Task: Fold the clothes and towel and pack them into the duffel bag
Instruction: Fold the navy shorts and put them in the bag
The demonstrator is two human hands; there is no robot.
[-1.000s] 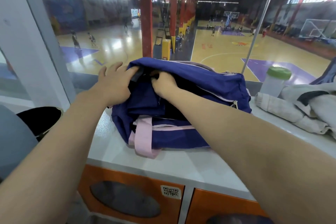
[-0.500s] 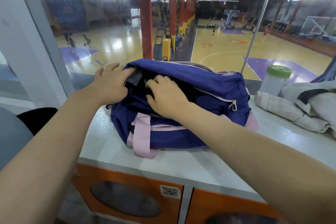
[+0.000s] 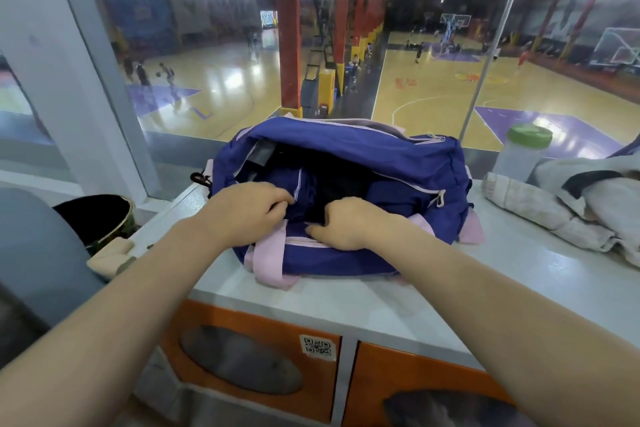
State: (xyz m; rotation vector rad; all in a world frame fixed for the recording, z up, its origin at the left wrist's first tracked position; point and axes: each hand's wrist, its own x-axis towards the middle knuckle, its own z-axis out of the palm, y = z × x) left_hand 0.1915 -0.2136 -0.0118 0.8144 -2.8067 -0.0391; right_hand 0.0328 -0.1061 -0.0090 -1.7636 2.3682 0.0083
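Hands grip the bag's [image 3: 346, 152] near rim: left hand [image 3: 247, 213] and right hand [image 3: 346, 224] fingers curled on fabric. Bottle [image 3: 521, 152] and clothes [image 3: 571, 204] lie right on the tabletop [image 3: 346, 302].

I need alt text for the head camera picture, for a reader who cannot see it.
Two bare hands, left hand and right hand, grip the near edge of an open navy duffel bag on a white counter. Unfolded pale clothes and a green-lidded bottle lie to its right.
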